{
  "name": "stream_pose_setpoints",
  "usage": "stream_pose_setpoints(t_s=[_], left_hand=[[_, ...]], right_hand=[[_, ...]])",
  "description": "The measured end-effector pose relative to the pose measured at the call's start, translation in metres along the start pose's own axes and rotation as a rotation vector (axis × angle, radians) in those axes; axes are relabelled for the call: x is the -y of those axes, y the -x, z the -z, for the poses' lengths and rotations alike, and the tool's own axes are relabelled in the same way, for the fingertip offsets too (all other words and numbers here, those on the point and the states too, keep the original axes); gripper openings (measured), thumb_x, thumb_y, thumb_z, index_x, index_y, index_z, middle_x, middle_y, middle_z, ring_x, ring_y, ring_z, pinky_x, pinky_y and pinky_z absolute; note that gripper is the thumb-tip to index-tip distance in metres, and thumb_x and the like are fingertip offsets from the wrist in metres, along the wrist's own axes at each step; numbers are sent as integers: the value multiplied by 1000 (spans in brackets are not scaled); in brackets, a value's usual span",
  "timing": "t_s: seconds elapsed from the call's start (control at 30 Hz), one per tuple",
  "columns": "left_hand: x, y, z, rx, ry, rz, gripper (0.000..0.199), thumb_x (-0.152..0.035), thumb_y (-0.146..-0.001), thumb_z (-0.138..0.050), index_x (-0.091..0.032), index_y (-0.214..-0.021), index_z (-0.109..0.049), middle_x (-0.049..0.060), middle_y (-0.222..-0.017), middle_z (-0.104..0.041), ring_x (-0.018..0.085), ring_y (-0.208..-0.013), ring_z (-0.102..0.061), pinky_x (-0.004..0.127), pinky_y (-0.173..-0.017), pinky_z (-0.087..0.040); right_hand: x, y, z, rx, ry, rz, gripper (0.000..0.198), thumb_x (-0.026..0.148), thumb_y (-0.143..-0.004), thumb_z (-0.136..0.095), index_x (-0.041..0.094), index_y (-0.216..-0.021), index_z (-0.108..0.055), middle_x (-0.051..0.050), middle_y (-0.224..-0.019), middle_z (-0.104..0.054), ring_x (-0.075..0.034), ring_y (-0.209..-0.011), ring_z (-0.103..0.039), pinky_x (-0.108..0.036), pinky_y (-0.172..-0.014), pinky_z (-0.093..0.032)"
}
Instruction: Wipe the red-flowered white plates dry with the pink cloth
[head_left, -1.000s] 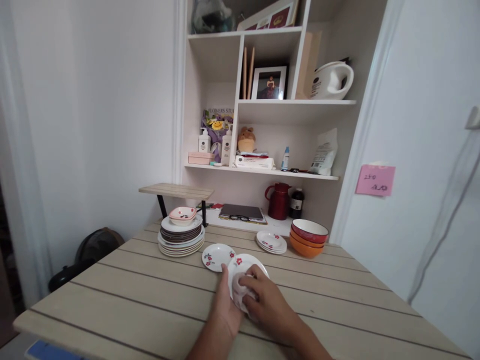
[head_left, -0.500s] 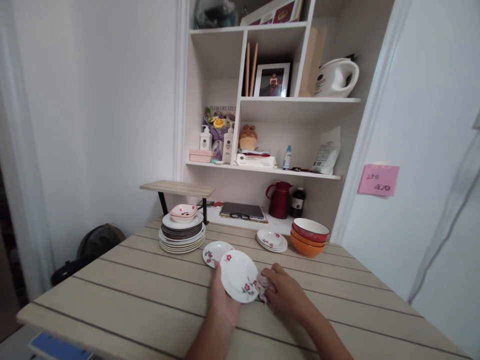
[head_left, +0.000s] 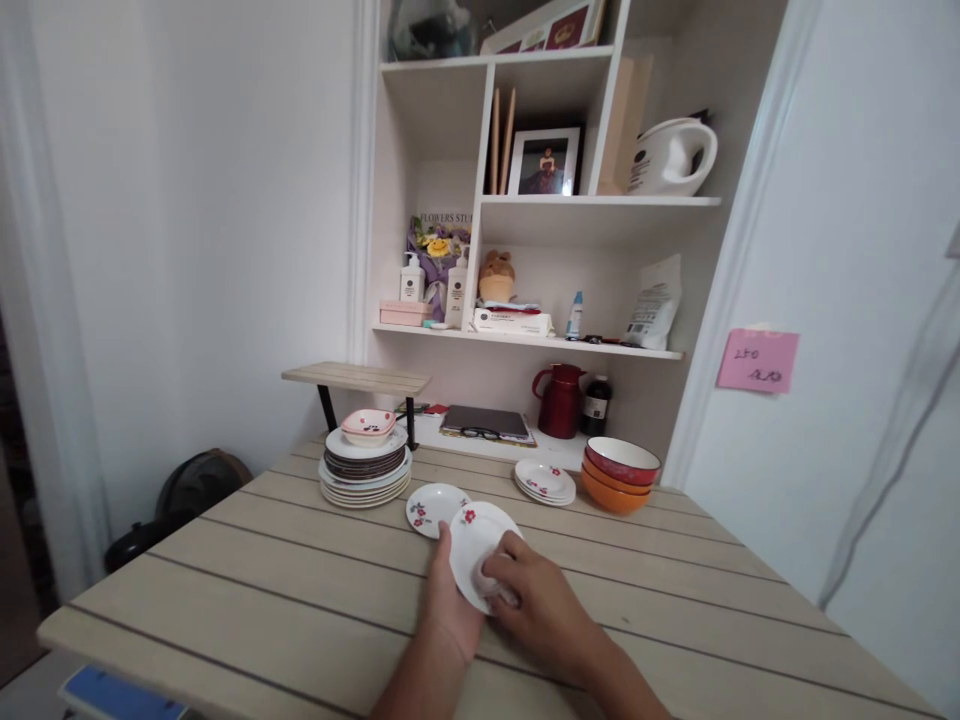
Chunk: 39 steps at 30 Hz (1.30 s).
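- Currently the left hand [head_left: 448, 610] grasps a small white plate [head_left: 476, 545] by its near-left rim, thumb up along the edge, holding it tilted just above the table [head_left: 285, 580]; a red flower print shows near the plate's top edge
- the right hand [head_left: 536, 605] lies over the plate's lower right part, fingers curled and clenched on a small white cloth [head_left: 487, 582] pressed against the plate's face; only a bit of the cloth shows between the fingers
- just behind and to the left of the held plate, a second small flowered plate [head_left: 431, 506] lies flat on the table, its edge partly hidden by the held one
- farther left, near the table's back edge, stands a tall stack of plates [head_left: 364, 478] with a little pink dish [head_left: 367, 426] on top
- to the right, a short stack of small flowered plates [head_left: 545, 483] sits just beside nested bowls [head_left: 619, 474], red over orange
- behind the table a low ledge carries a dark tablet [head_left: 484, 420] with glasses lying on it, a red jug [head_left: 558, 400] and a dark bottle [head_left: 595, 404]
- above that, white shelves [head_left: 585, 205] hold bottles, a plush toy, a framed photo and a white pot
- a pink note [head_left: 757, 360] sticks to the wall at the right
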<state>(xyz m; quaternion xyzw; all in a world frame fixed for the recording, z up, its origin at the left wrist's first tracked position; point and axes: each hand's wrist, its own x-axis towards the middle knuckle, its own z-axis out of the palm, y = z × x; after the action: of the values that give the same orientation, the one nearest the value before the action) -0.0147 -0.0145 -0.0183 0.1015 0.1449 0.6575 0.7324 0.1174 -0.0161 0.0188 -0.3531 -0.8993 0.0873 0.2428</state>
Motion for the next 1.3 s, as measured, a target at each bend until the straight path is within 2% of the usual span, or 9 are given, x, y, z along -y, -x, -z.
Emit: stream_pose_setpoints(t_s=[0.1, 0.23, 0.3, 0.43, 0.57, 0.77, 0.9, 1.1, 1.3], left_hand=[[2, 0, -2, 23, -19, 28, 60, -51, -84, -57, -12, -129, -57, 16, -117, -69, 31, -107, -64, 42, -99, -42], [4, -5, 1, 54, -25, 71, 64, -58, -84, -54, -14, -131, -56, 16, -121, -67, 34, -111, -62, 47, -100, -40], [4, -6, 1, 61, -13, 83, 65, -59, -83, -54, -15, -131, -56, 16, -122, -67, 35, -112, -61, 49, -99, -40], [2, -2, 0, 88, -13, 91, 62, -57, -83, -56, -13, -127, -59, 16, -117, -69, 35, -110, -62, 48, -95, -43], [2, 1, -2, 55, -39, 95, 58, -54, -83, -58, -8, -117, -64, 18, -107, -72, 33, -106, -64, 43, -93, -46], [7, -3, -3, 125, -50, 126, 59, -53, -85, -55, -15, -130, -57, 14, -116, -70, 32, -111, -63, 45, -100, -41], [6, -7, 1, 97, -49, 108, 65, -59, -84, -53, -15, -132, -55, 16, -120, -68, 33, -113, -61, 47, -102, -38], [1, -2, 1, 65, -54, 90, 62, -58, -85, -53, -14, -128, -58, 16, -116, -70, 33, -106, -64, 47, -96, -42], [4, 4, -10, 60, -114, 119, 59, -58, -82, -58, -12, -120, -63, 14, -101, -74, 30, -94, -68, 41, -89, -47]], right_hand=[[-2, -6, -3, -56, -10, -34, 23, 14, -77, -50, 25, -92, -64, -2, -102, -56, -16, -87, -56, -25, -73, -39], [-35, -5, 2, -183, 93, -281, 34, 15, -80, -46, 25, -107, -63, -6, -105, -53, -18, -85, -57, -27, -71, -40], [-45, -2, 5, -169, 56, -328, 34, 15, -79, -45, 24, -107, -63, -6, -105, -52, -17, -80, -57, -27, -69, -41], [-31, 2, 3, 2, -154, -121, 27, 9, -72, -48, 23, -88, -66, -3, -98, -53, -16, -85, -58, -25, -76, -43], [-3, -8, -8, -74, -212, 25, 28, 6, -71, -48, 24, -86, -64, -3, -105, -55, -18, -100, -54, -26, -85, -42], [-25, -25, -10, -297, 12, -186, 35, 13, -82, -46, 27, -110, -62, -6, -119, -52, -20, -99, -55, -26, -77, -42], [-44, -15, -3, -265, 50, -292, 37, 18, -83, -47, 28, -115, -61, -6, -118, -52, -20, -93, -58, -26, -74, -42], [-30, -1, -2, -28, -150, -131, 36, 7, -70, -49, 25, -95, -65, -3, -103, -54, -17, -92, -58, -26, -81, -43], [-6, -11, -10, -169, -216, -13, 38, 7, -73, -50, 26, -103, -62, -5, -114, -54, -20, -104, -54, -29, -88, -44]])
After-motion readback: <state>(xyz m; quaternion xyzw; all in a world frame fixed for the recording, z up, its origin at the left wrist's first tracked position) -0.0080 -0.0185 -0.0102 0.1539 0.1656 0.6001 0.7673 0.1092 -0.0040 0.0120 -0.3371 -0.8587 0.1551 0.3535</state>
